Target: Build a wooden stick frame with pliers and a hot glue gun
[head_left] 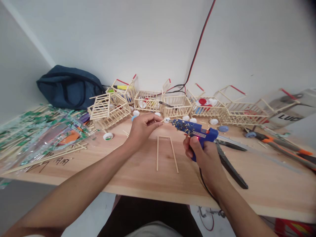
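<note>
My right hand (pixel 204 154) is wrapped round the handle of a blue hot glue gun (pixel 197 130), its barrel speckled and its nozzle pointing left. My left hand (pixel 145 126) pinches what looks like a short wooden stick (pixel 162 121) close to the nozzle; the fingers hide most of it. Just behind the nozzle tip is a white bottle cap (pixel 167 120). Below, on the wooden table (pixel 138 177), lies a three-sided frame of thin sticks (pixel 158 153), open towards me.
Several small stick carts (pixel 176 104) with cap wheels line the wall. At left are bundled sticks in plastic wrappers (pixel 66 126) and a dark blue bag (pixel 70 87). On the right lie a black-handled tool (pixel 230 166) and orange-black pliers (pixel 281 144). The glue gun's cord (pixel 206 186) hangs over the front edge.
</note>
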Tool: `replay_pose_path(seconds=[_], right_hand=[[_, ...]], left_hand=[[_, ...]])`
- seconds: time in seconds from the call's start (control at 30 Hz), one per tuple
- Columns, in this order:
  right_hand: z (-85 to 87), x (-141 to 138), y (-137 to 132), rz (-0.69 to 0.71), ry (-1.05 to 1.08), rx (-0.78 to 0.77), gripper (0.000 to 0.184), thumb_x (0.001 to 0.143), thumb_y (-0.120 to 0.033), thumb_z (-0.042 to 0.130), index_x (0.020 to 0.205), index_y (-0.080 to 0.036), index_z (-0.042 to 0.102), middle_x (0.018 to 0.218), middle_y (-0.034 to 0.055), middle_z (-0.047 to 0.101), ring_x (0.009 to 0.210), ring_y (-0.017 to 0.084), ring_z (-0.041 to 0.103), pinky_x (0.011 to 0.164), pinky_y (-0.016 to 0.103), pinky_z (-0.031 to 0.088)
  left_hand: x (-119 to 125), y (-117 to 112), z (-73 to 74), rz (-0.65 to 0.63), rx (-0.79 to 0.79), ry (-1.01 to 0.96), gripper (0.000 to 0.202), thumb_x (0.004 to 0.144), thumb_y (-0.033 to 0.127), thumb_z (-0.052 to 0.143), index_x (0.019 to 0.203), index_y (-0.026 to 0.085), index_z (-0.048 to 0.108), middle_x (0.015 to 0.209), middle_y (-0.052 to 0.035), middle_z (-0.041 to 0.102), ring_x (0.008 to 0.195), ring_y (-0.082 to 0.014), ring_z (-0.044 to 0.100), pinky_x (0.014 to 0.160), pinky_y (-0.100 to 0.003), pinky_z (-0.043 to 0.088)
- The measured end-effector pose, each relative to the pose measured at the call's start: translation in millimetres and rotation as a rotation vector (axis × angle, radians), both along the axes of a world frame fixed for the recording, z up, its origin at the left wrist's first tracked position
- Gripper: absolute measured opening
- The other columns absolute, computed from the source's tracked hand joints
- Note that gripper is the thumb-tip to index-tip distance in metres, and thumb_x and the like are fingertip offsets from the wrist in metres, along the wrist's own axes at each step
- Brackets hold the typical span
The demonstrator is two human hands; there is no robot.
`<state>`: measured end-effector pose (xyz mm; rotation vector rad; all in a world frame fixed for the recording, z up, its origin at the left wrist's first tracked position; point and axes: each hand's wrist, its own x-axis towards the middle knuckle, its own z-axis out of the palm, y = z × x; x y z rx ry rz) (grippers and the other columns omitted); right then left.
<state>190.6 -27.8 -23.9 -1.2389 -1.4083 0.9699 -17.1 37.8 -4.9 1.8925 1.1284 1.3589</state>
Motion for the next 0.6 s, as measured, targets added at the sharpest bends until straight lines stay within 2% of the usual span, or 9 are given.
replay_pose_path(seconds=[0.17, 0.3, 0.6], right_hand=[[3.6, -4.2, -1.4, -0.013, 0.065, -0.003, 0.04, 0.086, -0.052, 0.055, 0.067, -0.017, 0.052, 0.056, -0.0019, 0.047, 0.045, 0.008, 0.041, 0.043, 0.023, 0.03], [5.3, -5.9, -1.8, -0.004, 0.09, -0.014, 0.039, 0.086, -0.051, 0.055, 0.068, -0.017, 0.051, 0.057, -0.0028, 0.045, 0.045, 0.007, 0.039, 0.043, 0.023, 0.03], [0.1, -3.2, 0.9, 0.002, 0.102, -0.019, 0.04, 0.084, -0.051, 0.057, 0.065, -0.018, 0.048, 0.055, -0.0035, 0.043, 0.044, 0.008, 0.039, 0.042, 0.023, 0.03]], left_hand=[[0.1, -0.9, 1.4, 0.011, 0.003, 0.015, 0.01, 0.077, 0.026, 0.068, 0.078, 0.016, 0.07, 0.075, -0.0023, 0.068, 0.065, -0.0118, 0.052, 0.06, -0.024, 0.037], [-0.9, -0.1, -0.3, -0.007, 0.009, 0.007, 0.011, 0.078, 0.028, 0.067, 0.079, 0.017, 0.07, 0.078, -0.0031, 0.068, 0.068, -0.013, 0.055, 0.062, -0.025, 0.038], [-0.5, 0.0, -1.9, 0.001, 0.006, -0.01, 0.011, 0.077, 0.028, 0.069, 0.079, 0.018, 0.072, 0.076, -0.0023, 0.068, 0.065, -0.0123, 0.052, 0.06, -0.025, 0.035]])
